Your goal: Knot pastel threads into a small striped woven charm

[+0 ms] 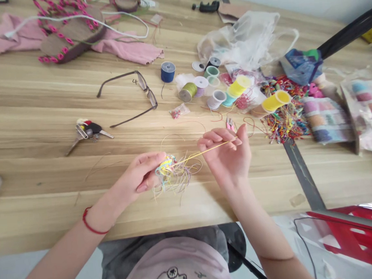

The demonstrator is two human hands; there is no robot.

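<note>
My left hand pinches a small knotted piece of coloured thread in yellow, light blue and pink, just above the table's front part. Many loose thread ends hang from it in a tangle. To its right, my right hand is raised, palm turned up, with thumb and fingertips closed on a yellow thread. That thread runs taut between the knotted piece and my right fingertips. Just beyond my right hand lie small pink-handled snips, partly hidden by the fingers.
Several thread spools stand beyond my right hand, beside a heap of colourful threads. Glasses and keys lie left of centre. Pink-looped sandals, a white cable and a plastic bag are farther back.
</note>
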